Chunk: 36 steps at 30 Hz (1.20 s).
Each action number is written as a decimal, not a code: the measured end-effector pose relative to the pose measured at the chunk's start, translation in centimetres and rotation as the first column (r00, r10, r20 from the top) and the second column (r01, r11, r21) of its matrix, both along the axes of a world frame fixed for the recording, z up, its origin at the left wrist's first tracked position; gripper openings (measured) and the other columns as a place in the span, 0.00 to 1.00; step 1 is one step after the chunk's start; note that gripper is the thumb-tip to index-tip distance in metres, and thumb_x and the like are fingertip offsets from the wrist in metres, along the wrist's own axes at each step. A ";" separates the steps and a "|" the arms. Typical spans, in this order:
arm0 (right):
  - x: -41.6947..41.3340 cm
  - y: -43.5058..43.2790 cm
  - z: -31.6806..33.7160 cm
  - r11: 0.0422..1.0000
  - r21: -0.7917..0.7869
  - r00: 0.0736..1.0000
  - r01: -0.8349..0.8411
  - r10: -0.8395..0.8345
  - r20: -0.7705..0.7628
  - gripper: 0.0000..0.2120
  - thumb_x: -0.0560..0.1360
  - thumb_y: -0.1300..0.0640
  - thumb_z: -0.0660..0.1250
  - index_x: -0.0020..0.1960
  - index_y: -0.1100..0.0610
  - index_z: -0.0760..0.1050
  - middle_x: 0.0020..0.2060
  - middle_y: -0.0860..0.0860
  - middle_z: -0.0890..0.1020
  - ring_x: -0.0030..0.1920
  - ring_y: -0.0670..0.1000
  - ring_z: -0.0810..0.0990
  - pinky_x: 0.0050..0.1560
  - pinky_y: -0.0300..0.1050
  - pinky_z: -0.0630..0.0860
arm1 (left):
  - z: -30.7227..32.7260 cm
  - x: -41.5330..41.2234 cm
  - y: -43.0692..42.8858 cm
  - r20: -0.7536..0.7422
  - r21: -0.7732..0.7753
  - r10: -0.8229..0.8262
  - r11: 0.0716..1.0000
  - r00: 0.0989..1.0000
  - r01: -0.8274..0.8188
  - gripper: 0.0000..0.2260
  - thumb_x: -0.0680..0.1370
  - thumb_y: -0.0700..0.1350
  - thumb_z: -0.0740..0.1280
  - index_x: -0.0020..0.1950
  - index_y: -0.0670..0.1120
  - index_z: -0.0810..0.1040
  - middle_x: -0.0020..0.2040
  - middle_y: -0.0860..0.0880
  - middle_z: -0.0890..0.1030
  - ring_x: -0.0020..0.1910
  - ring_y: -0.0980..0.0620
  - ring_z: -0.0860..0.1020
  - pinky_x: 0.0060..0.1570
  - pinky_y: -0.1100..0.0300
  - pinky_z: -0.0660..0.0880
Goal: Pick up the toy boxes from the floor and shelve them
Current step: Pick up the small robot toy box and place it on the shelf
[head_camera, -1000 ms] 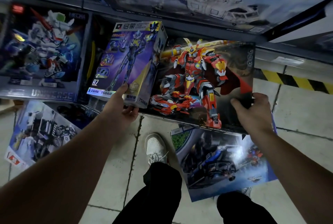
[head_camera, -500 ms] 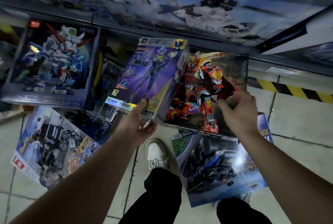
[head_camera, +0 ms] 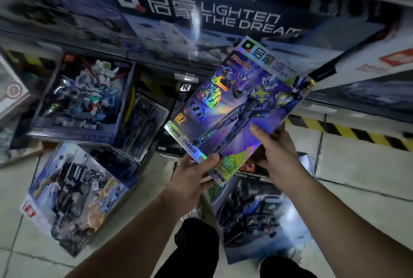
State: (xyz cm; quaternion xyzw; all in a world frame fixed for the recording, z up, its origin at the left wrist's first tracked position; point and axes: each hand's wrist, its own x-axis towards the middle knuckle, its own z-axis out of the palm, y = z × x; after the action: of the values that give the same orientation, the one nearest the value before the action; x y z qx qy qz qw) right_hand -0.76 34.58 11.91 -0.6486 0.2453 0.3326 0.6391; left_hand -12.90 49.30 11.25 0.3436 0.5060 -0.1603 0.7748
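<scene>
purple toy box [head_camera: 241, 107] is held tilted in the air above the tiled floor [head_camera: 357, 166], in front of a large dark box [head_camera: 234, 18] printed "lighten the dream". left hand [head_camera: 192, 177] grips its lower corner, fingers closed round the edge and thumb on the printed face. right hand [head_camera: 279, 157] grips the lower long edge likewise. on the floor lie a black robot box [head_camera: 73, 197] at left and a dark vehicle box [head_camera: 252, 215] beneath the hands.

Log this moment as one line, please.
held: purple box | left hand: grips bottom corner | right hand: grips right edge | floor: more boxes
</scene>
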 end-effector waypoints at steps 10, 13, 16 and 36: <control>1.4 -3.9 12.7 0.992 0.079 0.981 -0.094 0.078 0.180 0.41 0.59 0.47 0.83 0.65 0.58 0.70 0.57 0.54 0.84 0.58 0.58 0.82 0.52 0.53 0.77 | 12.3 4.1 5.0 0.139 0.265 0.110 0.954 0.984 -0.144 0.37 0.61 0.41 0.79 0.67 0.54 0.69 0.50 0.46 0.83 0.35 0.48 0.82 0.30 0.54 0.78; 1.9 -4.8 17.2 0.985 0.079 0.960 -0.154 0.130 0.249 0.28 0.69 0.60 0.78 0.65 0.61 0.71 0.54 0.54 0.85 0.51 0.52 0.84 0.40 0.40 0.79 | 17.4 4.6 6.4 0.189 0.297 -0.039 0.955 0.981 -0.019 0.39 0.51 0.53 0.85 0.61 0.52 0.80 0.52 0.45 0.84 0.43 0.47 0.83 0.40 0.53 0.76; 2.7 -5.5 22.2 0.974 0.080 0.929 -0.210 0.173 0.326 0.25 0.71 0.66 0.73 0.65 0.58 0.71 0.52 0.50 0.86 0.51 0.51 0.85 0.48 0.44 0.80 | 22.5 4.7 7.0 0.264 0.345 -0.288 0.919 0.921 0.189 0.36 0.50 0.60 0.84 0.57 0.54 0.83 0.55 0.44 0.84 0.54 0.45 0.82 0.52 0.48 0.73; 6.9 -6.0 58.1 0.878 0.110 0.599 -0.467 0.222 0.769 0.57 0.40 0.41 0.87 0.65 0.56 0.72 0.55 0.51 0.85 0.53 0.51 0.85 0.49 0.37 0.79 | 55.3 6.5 7.3 0.659 0.498 -0.365 0.867 0.657 -0.019 0.45 0.55 0.47 0.86 0.68 0.41 0.73 0.63 0.39 0.80 0.66 0.37 0.75 0.69 0.36 0.66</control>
State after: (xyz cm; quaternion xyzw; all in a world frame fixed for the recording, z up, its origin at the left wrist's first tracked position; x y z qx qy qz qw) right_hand 6.14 28.53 70.02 -0.6566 -0.2185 0.1939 0.6954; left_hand -6.44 56.59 66.51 0.6010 0.1375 0.0420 0.7862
